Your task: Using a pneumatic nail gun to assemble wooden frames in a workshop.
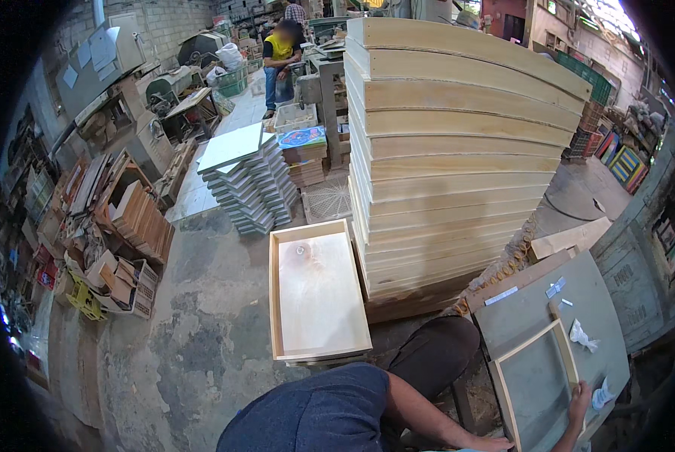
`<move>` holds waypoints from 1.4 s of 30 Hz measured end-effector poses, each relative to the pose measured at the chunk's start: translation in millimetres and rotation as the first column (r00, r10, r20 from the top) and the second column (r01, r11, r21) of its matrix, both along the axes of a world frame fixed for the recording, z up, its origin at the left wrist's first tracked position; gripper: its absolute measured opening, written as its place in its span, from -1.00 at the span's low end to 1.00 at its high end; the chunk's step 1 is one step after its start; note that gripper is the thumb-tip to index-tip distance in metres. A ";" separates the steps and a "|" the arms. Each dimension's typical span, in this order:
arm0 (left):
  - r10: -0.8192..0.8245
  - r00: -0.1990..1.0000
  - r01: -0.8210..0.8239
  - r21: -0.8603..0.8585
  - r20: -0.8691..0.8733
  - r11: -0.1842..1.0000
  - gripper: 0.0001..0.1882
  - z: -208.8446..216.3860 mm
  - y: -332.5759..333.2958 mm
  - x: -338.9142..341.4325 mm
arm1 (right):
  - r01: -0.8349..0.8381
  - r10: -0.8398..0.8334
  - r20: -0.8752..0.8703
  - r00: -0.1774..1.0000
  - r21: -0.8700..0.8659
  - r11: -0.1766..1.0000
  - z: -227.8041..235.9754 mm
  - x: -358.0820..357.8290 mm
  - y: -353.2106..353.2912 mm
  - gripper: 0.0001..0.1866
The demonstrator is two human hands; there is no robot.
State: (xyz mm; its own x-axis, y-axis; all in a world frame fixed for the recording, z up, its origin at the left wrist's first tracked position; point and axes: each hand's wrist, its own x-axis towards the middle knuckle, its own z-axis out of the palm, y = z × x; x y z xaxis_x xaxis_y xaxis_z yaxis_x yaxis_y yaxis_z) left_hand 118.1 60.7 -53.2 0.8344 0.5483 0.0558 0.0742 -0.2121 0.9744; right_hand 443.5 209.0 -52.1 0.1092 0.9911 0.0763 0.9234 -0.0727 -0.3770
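A light wooden frame [528,341], with two long rails and a crosspiece joining them, lies on a grey-green work board [529,392] at the lower right. My right hand [578,401] is closed around the near part of its right rail. At the picture's lower edge, my left hand [493,443] is against the near end of the left rail; its fingers are mostly cut off from view. Beside the right rail are a crumpled white scrap [583,337] and a white and blue item [602,394] that I cannot make out. Small pale strips lie beyond the frame.
A tall stack of shallow wooden boxes [458,128] rises just ahead. Left of it, an open wooden tray [322,294] holds a small round item. Beyond stand stacked white-topped panels [236,147] and a seated person [281,64]. A coiled hose [503,275] runs behind the board.
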 end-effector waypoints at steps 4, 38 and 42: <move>-0.056 0.995 0.048 -0.108 -0.077 0.993 -0.02 7.1 7.0 -0.5 | -0.007 0.008 -0.078 0.997 0.011 1.000 -13.4 7.7 1.5 -0.69; -0.125 0.991 0.124 0.035 0.043 0.992 -0.18 -23.3 -1.0 37.9 | 0.148 -0.168 0.166 0.972 0.130 0.981 10.1 -14.5 -30.1 -0.62; -0.173 0.983 0.174 -0.013 0.059 0.985 -0.31 -19.3 17.7 19.1 | 0.034 -0.103 0.177 0.979 0.354 0.935 44.2 -35.5 -76.0 -0.44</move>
State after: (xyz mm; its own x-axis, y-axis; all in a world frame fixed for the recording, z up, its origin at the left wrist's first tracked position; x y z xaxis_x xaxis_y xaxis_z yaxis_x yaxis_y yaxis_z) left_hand 137.2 78.4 -72.5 0.9125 0.3971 0.0983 -0.0187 -0.1995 0.9797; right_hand 408.0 133.0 -7.9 0.1255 0.8892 0.4401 0.9774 -0.0347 -0.2086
